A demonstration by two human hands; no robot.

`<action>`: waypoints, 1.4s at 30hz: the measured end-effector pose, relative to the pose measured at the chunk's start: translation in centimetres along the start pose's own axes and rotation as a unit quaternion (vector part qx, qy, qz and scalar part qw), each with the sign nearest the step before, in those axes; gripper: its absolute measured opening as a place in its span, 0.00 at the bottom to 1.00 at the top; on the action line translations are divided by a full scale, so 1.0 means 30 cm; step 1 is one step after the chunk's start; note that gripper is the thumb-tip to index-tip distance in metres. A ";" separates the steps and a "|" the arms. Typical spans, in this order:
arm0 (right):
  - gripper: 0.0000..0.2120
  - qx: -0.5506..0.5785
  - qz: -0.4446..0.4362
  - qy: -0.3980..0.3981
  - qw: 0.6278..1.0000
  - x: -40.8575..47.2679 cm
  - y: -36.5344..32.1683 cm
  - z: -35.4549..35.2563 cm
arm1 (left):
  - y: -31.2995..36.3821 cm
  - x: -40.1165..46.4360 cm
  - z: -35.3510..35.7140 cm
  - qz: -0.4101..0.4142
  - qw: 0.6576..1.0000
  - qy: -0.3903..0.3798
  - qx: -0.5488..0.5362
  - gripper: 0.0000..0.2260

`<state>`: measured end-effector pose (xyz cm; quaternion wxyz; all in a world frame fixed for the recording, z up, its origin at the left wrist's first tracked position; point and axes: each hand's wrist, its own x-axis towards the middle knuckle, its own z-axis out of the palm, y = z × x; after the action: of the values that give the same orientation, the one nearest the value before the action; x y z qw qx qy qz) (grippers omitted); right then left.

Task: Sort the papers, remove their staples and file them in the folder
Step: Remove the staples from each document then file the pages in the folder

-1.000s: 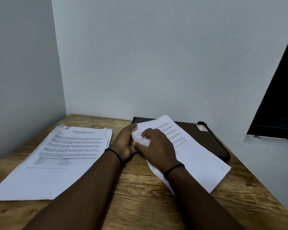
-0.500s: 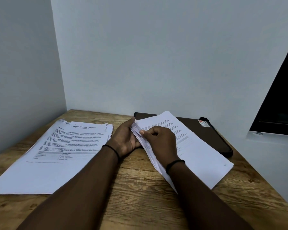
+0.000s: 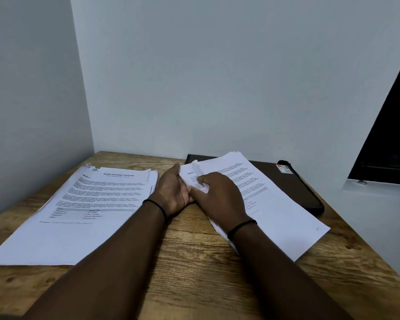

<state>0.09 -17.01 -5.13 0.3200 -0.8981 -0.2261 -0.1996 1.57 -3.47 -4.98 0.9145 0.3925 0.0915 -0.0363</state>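
**Operator:** Pale grey walls meet in a corner behind the rough-grained wooden desk (image 3: 194, 262); that's all my head view gives me for the room.

**Colleague:** Where are the papers?

**Operator:** Two lots. On my left lies a flat white stack of printed pages headed with a transcript title (image 3: 83, 204), its far corner ragged. On my right sits a second white printed sheaf (image 3: 275, 204), lying partly over the dark brown zipped folder (image 3: 298, 181) at the back of the desk.

**Colleague:** And your hands?

**Operator:** My left hand (image 3: 173, 192) holds the near corner of the right sheaf from the side, thumb up along the edge. My right hand (image 3: 219, 195) rests on top, fingers curled, pinching and lifting the upper pages at that corner.

**Colleague:** Progress?

**Operator:** Early to middle, I'd judge. Sorting into piles looks under way. I can't make out any staple, and the folder is closed with nothing visibly filed.
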 end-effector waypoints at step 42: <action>0.14 0.045 0.048 0.050 0.997 0.009 -0.005 -0.002 | 0.006 -0.004 -0.010 0.013 0.995 -0.069 0.071 0.26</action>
<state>0.23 -16.88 -4.87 0.3804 -0.8815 -0.1749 -0.2182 1.43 -3.11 -5.03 0.8886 0.4546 0.0198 -0.0581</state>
